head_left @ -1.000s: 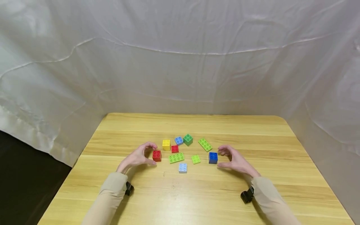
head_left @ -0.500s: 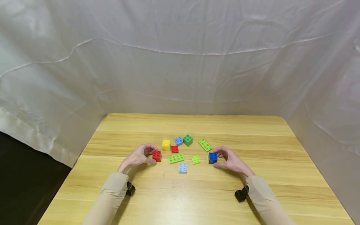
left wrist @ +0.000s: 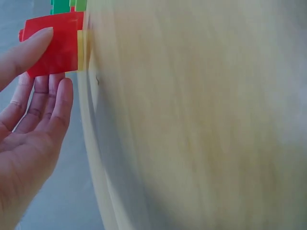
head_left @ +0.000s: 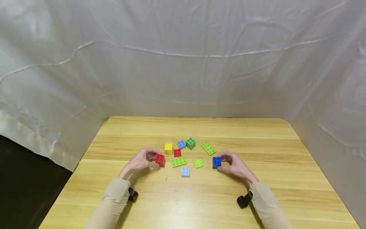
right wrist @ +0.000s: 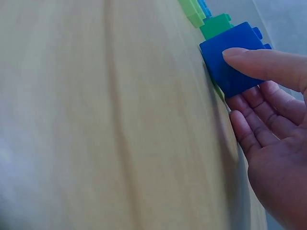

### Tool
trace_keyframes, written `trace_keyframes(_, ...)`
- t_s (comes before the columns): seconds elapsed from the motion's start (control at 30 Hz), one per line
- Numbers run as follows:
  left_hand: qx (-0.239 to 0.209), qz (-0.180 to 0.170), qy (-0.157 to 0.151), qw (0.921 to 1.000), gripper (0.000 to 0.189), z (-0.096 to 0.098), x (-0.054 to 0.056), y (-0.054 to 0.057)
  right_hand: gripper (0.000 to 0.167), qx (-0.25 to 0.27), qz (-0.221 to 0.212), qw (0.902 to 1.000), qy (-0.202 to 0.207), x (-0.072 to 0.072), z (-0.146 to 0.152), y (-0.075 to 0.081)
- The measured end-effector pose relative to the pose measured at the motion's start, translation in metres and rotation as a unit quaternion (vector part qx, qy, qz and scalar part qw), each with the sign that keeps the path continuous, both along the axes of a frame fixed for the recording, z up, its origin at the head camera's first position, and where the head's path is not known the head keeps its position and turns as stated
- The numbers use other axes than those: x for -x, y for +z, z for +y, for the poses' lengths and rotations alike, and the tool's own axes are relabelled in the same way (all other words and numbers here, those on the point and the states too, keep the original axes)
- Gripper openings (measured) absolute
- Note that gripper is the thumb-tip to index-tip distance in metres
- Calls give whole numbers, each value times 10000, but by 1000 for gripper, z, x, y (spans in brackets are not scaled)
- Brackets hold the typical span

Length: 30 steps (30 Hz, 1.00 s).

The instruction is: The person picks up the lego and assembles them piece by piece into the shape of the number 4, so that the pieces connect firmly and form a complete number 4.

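Note:
My left hand (head_left: 143,159) pinches a tall red toy building brick (head_left: 160,160) between thumb and fingers. In the left wrist view the thumb lies flat on one side of that red brick (left wrist: 60,48), with the other fingers behind and below it. Over on the right, my right hand (head_left: 234,164) holds a dark blue building brick (head_left: 216,162) the same way. The right wrist view has the thumb pressed on the near face of this blue brick (right wrist: 232,62). Both bricks have their studs upward, close over the wooden table (head_left: 183,203).
Between the hands lie a light blue brick (head_left: 185,172), a small lime plate (head_left: 198,163) and a long lime plate (head_left: 179,162). Behind them are a flat red brick (head_left: 177,152), yellow brick (head_left: 168,148), blue brick (head_left: 181,144), green brick (head_left: 190,143) and another lime plate (head_left: 208,148).
My right hand has moved left and taken hold of the dark blue brick. The left fingers have closed onto the red brick, which has turned slightly. The other bricks stay put.

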State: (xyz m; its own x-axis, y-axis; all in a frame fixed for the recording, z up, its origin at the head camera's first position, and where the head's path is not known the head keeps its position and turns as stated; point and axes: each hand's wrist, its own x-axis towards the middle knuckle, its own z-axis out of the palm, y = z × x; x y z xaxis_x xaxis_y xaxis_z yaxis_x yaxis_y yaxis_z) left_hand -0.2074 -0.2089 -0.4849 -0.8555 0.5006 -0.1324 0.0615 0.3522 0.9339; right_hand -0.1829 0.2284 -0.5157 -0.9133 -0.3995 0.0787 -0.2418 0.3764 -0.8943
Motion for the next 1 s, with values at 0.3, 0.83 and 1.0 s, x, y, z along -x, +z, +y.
trace_keyframes(0.3,-616,-49,18,9981,54,11,-14,9,40,399,-188,9990,-80,-11,-3,-3)
trace_keyframes(0.83,-1499,169,380,9878,50,58,-40,20,42,1194,-314,9922,140,-25,-19,-7)
trace_keyframes(1.0,-1770,380,626,9815,49,76,-44,24,45,1352,-422,9899,108,-26,-23,-8)
